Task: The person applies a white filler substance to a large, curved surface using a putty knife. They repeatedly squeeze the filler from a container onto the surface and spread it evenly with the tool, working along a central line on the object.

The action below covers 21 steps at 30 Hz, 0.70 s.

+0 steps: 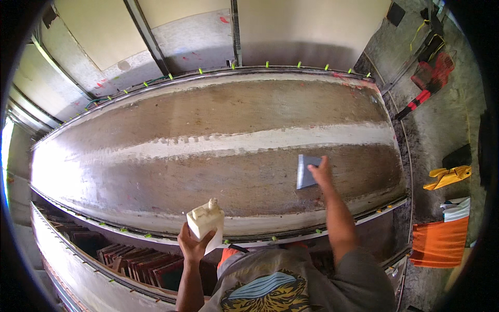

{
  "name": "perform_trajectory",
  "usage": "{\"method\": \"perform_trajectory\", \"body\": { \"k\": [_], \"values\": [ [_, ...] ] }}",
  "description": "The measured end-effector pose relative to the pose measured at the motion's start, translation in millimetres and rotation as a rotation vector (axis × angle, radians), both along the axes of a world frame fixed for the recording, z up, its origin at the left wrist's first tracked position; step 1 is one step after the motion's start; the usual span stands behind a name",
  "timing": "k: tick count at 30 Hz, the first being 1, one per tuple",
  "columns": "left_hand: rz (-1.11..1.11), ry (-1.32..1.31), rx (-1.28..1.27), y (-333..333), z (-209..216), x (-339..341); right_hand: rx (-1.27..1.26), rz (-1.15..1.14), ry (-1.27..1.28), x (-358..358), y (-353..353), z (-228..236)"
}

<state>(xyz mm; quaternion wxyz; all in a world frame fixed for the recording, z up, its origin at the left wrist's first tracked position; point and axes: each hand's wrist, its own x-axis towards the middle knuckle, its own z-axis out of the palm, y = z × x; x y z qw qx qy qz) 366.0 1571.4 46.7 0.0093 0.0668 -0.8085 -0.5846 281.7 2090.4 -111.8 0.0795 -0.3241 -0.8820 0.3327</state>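
Observation:
My left hand [192, 244] is wrapped round a cream plastic jug [206, 221] with a short neck at its top, held up over the near edge of the long table. Farther right, my right hand [323, 173] grips a flat grey scraper [305, 178] with a pale straight edge along its left side. The scraper is over the brown, stained tabletop [244, 182]; whether it touches the surface I cannot tell. A whitish band [260, 139] runs lengthwise along the middle of the top.
Small green clips [274, 238] line both long edges of the table. Wood-edged frames [140, 262] stand in a row below at the near left. On the right wall hang an orange cloth [440, 242], a yellow cloth [448, 178] and a red-and-black item [434, 78].

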Motion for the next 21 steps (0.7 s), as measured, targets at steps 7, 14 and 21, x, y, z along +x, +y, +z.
{"method": "perform_trajectory", "body": {
  "k": [7, 14, 21],
  "values": [
    [0.051, 0.02, 0.033, 84, -4, 17, -0.178, 0.233, 0.085, 50, -6, 38],
    [0.011, -0.011, 0.037, 160, 4, 33, -0.183, 0.313, -0.025, 63, -68, -10],
    [0.004, -0.016, -0.074, 181, 4, 45, -0.118, 0.122, -0.165, 122, 141, 47]
  ]
}}
